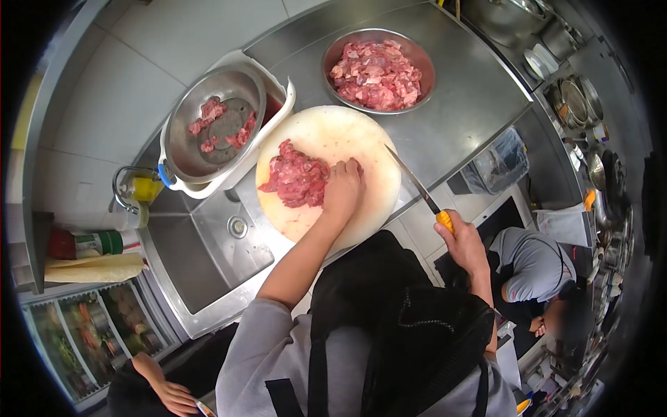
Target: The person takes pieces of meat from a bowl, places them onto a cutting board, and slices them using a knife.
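Observation:
A round white cutting board (pixel 379 149) bears a heap of raw red meat (pixel 295 177) on its left half. My left hand (pixel 342 186) rests on the board at the heap's right side, fingers curled down over a piece of meat. A bit of red shows past the fingertips; the rest is hidden beneath them. In my right hand (pixel 464 243) is a knife (pixel 419 186), gripped by its yellow handle. Its blade points up and left, the tip by the board's right edge, apart from the meat.
Beyond the board, a steel bowl (pixel 429 82) holds cut meat. At left, another steel bowl (pixel 177 132) with a few scraps sits over a white tub (pixel 283 115). A sink (pixel 187 257) lies at lower left. Two other people are nearby: a hand (pixel 174 396) lower left, a grey shirt (pixel 531 260) right.

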Available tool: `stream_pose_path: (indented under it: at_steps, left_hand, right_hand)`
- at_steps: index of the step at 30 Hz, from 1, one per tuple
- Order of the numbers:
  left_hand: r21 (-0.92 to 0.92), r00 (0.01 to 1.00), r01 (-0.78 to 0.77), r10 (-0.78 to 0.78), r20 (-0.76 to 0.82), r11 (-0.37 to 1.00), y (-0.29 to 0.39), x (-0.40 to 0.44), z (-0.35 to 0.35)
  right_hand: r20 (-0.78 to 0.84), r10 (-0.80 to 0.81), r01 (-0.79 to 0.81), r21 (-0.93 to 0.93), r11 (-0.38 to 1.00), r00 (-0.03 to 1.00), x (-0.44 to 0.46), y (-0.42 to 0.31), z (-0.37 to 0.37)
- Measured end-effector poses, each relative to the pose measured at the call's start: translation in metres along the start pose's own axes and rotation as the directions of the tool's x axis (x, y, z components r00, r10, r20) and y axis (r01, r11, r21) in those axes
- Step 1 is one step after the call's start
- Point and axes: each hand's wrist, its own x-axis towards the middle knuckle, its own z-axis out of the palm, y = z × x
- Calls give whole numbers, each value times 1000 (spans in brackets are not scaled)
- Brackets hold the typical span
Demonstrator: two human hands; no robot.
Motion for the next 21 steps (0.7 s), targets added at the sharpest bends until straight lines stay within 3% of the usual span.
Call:
stream_pose_path:
  at_steps: [2,4,5,6,7,8,9,11,18,21]
  left_hand:
    - [94,1000,10,-11,1,995,-8,6,5]
    - [-250,984,147,-116,133,957,-14,14,-18]
    - [-237,986,136,-107,131,962,-15,18,-29]
    - [-522,902,425,-295,316,740,-17,17,-40]
    - [-664,754,654,-379,536,363,-15,17,-53]
    - [-697,700,695,-387,601,174,-9,16,-63]
    - [-692,697,698,-395,598,184,-12,13,-63]
    - [-782,741,621,-281,610,-61,-19,7,-63]
    - [-819,789,559,-220,574,-131,-14,14,-79]
    - [-822,818,545,-110,565,-168,-17,22,-75]
  right_hand:
    - [-18,-14,14,2,1000,1000,-4,8,1]
    - [-40,-31,32,17,999,999,-9,14,2]
    - [-48,-9,10,22,1000,999,-12,16,1]
    - [-52,15,-13,28,1000,999,-14,18,1]
    - [-55,11,-9,45,999,998,-14,20,1]
    - [-54,24,-21,43,999,998,-15,24,2]
    - [-50,35,-33,39,999,998,-15,26,3]
    - [-38,42,-41,25,999,998,-14,28,5]
    - [-30,-44,45,38,998,999,-2,21,2]
    - [-40,-55,56,29,998,998,0,20,1]
